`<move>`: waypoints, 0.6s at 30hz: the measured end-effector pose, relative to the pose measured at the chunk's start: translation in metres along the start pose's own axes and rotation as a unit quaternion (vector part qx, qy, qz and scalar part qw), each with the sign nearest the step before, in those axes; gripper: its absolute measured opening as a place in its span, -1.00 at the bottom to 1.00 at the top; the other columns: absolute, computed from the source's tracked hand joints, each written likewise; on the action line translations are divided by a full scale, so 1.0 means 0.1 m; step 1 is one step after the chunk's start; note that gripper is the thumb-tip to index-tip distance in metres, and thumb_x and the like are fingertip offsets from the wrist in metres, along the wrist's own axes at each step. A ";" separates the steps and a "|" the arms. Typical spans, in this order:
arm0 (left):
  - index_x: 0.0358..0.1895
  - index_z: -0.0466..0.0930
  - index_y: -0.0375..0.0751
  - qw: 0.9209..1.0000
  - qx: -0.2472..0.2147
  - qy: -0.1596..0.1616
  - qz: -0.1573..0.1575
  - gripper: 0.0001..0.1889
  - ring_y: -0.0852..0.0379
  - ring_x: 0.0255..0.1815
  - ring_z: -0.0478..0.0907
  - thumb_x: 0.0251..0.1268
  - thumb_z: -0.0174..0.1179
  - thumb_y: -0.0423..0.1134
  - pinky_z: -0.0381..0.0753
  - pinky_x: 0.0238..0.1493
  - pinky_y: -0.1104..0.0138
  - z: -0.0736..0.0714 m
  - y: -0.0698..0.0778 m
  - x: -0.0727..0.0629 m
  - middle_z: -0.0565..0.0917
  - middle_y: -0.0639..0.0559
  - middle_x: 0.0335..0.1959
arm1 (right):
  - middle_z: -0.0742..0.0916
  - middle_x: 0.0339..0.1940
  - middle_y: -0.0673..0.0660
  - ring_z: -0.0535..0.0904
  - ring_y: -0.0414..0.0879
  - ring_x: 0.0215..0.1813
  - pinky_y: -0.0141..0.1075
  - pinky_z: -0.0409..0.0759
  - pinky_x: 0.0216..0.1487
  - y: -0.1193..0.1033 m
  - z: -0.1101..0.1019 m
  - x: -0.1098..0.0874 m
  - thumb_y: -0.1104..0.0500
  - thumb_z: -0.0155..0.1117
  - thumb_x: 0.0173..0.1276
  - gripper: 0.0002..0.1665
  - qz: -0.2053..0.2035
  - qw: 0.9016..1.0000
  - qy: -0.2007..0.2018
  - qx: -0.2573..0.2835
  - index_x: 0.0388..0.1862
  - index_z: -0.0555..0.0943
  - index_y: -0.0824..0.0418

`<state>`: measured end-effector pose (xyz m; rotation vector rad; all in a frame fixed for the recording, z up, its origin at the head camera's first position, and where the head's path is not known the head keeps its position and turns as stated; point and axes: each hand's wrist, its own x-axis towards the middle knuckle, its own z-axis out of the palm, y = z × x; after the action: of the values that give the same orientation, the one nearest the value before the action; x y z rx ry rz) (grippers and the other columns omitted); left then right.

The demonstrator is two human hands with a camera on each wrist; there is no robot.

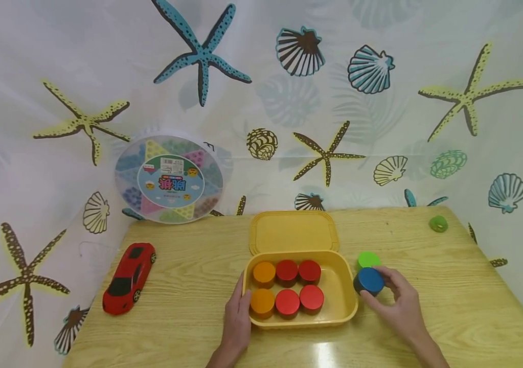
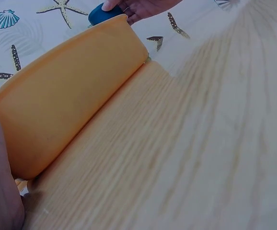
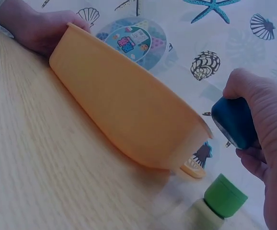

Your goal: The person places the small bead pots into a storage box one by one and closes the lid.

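Note:
A yellow plastic box (image 1: 304, 324) stands on the table with two orange cylinder blocks (image 1: 264, 274) and several red cylinder blocks (image 1: 287, 302) inside. My left hand (image 1: 237, 317) holds the box's left end, its thumb at the rim. Just outside the right end, my right hand (image 1: 401, 304) pinches a blue cylinder block (image 1: 369, 281) between thumb and fingers. In the right wrist view the blue block (image 3: 235, 122) is raised beside the box rim. A green cylinder block (image 1: 368, 259) stands on the table behind it, partly covered in the head view.
Behind the box lies its yellow lid (image 1: 293, 231). A red toy car (image 1: 130, 278) is on the left of the wooden table (image 1: 187, 286). A round Chinese checkers set (image 1: 169, 180) leans on the patterned cloth at the back. One small green object (image 1: 438, 223) sits far right.

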<state>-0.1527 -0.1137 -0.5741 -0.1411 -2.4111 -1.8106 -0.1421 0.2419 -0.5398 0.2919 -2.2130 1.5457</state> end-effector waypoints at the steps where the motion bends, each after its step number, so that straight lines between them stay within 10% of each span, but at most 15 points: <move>1: 0.68 0.02 -0.28 1.000 0.000 0.000 0.000 -0.44 -0.04 0.68 0.06 0.78 -0.28 -0.19 0.02 0.63 0.04 0.00 0.00 0.00 0.15 -0.12 0.68 | 0.71 0.10 0.27 0.65 -0.33 0.05 -0.56 0.65 0.08 -0.03 0.02 0.01 0.53 0.59 0.07 -0.31 -0.012 1.000 -0.001 0.006 0.23 0.61 0.38; 18: 0.67 0.05 -0.31 1.000 0.004 0.009 0.014 -0.45 -0.05 0.67 0.09 0.77 -0.27 -0.21 0.02 0.62 0.23 0.01 -0.03 0.01 0.18 -0.12 0.66 | 0.75 0.06 0.05 0.64 -0.19 0.01 -0.51 0.60 0.09 -0.13 0.29 0.03 0.29 0.70 0.04 -0.27 -0.089 0.990 -0.080 -0.069 0.23 0.63 0.26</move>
<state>-0.1540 -0.1141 -0.5772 -0.1563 -2.3931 -1.7821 -0.1460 0.2102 -0.5363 0.5719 -2.3292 1.3091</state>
